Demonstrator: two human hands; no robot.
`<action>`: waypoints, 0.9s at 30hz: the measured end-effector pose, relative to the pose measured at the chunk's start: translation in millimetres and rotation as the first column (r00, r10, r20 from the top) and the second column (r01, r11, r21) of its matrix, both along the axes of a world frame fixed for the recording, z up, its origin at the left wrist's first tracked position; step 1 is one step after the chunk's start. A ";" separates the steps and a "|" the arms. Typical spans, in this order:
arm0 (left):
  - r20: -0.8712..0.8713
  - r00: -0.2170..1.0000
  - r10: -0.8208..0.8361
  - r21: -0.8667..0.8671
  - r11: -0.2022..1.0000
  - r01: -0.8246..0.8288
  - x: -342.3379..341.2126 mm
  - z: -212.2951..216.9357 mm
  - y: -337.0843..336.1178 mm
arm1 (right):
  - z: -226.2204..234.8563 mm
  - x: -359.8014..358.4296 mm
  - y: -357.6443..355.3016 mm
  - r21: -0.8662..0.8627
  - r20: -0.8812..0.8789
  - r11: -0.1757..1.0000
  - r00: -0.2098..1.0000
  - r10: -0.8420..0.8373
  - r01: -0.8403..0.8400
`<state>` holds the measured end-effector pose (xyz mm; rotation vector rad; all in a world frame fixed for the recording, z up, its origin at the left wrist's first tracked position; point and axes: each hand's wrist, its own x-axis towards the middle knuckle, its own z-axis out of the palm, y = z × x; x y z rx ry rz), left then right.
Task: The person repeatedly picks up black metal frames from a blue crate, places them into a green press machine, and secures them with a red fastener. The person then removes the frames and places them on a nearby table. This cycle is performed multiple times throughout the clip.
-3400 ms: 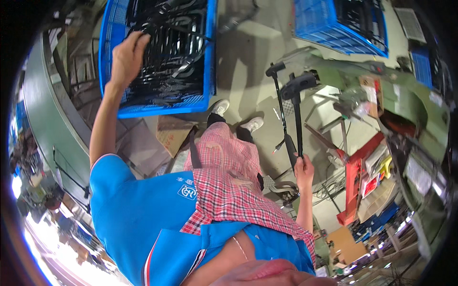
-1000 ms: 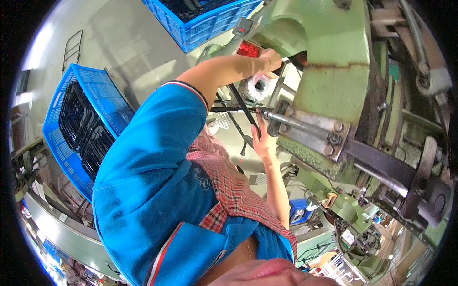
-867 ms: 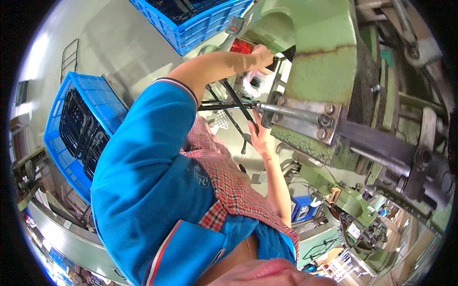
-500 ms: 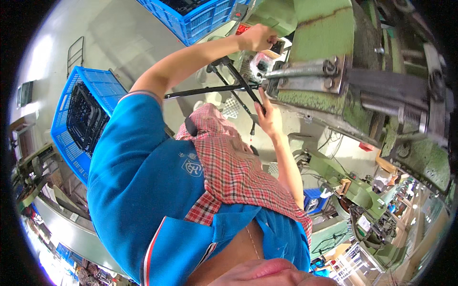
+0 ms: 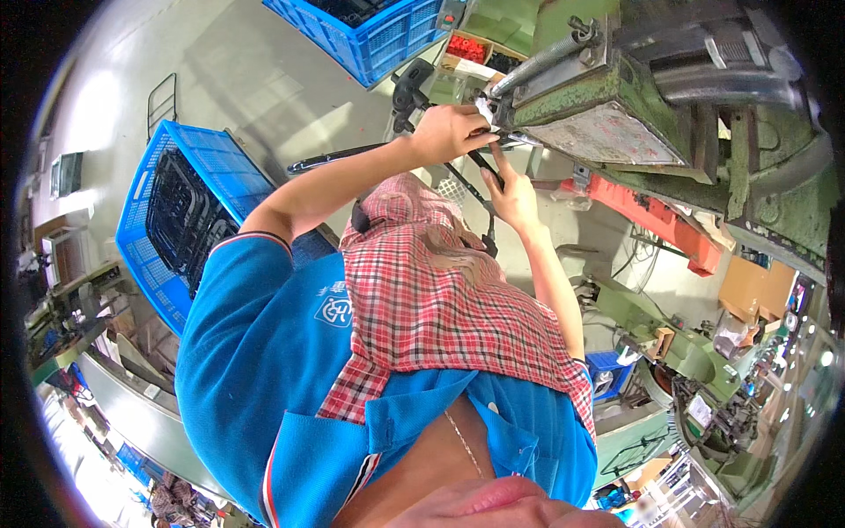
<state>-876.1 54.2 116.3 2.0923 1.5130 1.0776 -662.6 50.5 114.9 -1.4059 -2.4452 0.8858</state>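
Note:
Close under the front tip of a green machine (image 5: 607, 136), my left hand (image 5: 447, 132) is closed, with its thumb and fingers pinched together. What it pinches, if anything, is too small and hidden to make out. Just to the right, my right hand (image 5: 514, 201) grips a black tubular frame (image 5: 482, 162), its index finger stretched along the tube toward the machine tip. The frame has several crossing tubes, and one long tube reaches out to the left beyond my left forearm. A coiled spring rod (image 5: 547, 63) slants down along the machine to the tip beside my fingers.
A compartmented bin with red parts (image 5: 467, 47) and dark parts stands behind my left hand. Blue crates, one at the back (image 5: 374, 53) and one at the left (image 5: 251, 176), hold black tubular pieces. An orange-red bar (image 5: 656, 224) lies below the machine at right.
My left hand has come from beside the parts bin toward me, to the frame at the machine tip. My right hand stays on the frame. The whole view has shifted somewhat.

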 end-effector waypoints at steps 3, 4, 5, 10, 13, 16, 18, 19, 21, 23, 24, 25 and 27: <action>-0.111 0.989 0.096 0.258 0.964 -0.064 9.6 -13.1 3.0 | -0.4 0.4 -0.5 -0.038 0.006 0.999 1.000 -0.024 0.025; -0.130 0.983 0.129 0.320 0.944 -0.081 12.4 -15.0 3.8 | -0.9 0.8 -1.0 -0.025 -0.004 0.999 1.000 -0.019 0.019; -0.134 0.977 0.166 0.365 0.925 -0.107 15.1 -15.9 5.8 | -0.9 1.1 -0.3 -0.011 -0.014 1.000 1.000 -0.011 0.011; -0.192 0.953 0.234 0.334 0.929 -0.161 13.3 -26.5 0.0 | -0.3 0.2 -0.4 -0.019 -0.049 1.000 0.999 -0.021 0.020; -0.303 0.931 0.202 0.238 0.962 -0.131 7.2 -20.5 -3.5 | -0.3 1.8 0.3 -0.057 -0.029 0.998 0.999 -0.029 0.028; -0.441 0.897 -0.015 0.196 0.974 0.113 -36.6 -1.6 -10.5 | -1.4 2.8 -2.4 0.010 -0.032 1.000 0.999 -0.016 0.016; -0.575 0.779 -0.250 -0.089 0.966 0.244 -71.0 -4.5 -5.6 | 3.6 1.8 -3.4 -0.016 -0.057 1.000 0.998 -0.016 0.015; -0.561 0.764 -0.320 -0.094 0.941 0.325 -81.6 -4.6 3.6 | 6.8 2.5 -5.3 -0.033 -0.068 0.999 0.998 -0.016 0.014; -0.502 0.795 -0.339 -0.080 0.934 0.348 -78.1 -3.5 9.5 | 11.3 6.6 -4.2 0.017 -0.069 1.000 0.998 -0.012 0.013; -0.456 0.822 -0.341 -0.003 0.924 0.381 -70.8 -0.2 13.7 | 22.0 9.5 -4.6 0.007 -0.045 0.999 0.998 -0.034 0.034; -0.464 0.819 -0.338 0.015 0.922 0.388 -69.0 1.9 16.7 | 22.7 11.4 -3.6 -0.009 -0.037 0.999 0.999 -0.038 0.038; -0.472 0.816 -0.334 0.032 0.918 0.395 -67.8 3.7 20.1 | 23.0 13.7 -2.3 -0.024 -0.029 0.999 0.999 -0.043 0.042; -0.434 0.842 -0.321 0.178 0.886 0.429 -65.4 4.5 27.0 | 22.1 16.2 -0.1 -0.052 -0.015 0.998 0.999 -0.047 0.046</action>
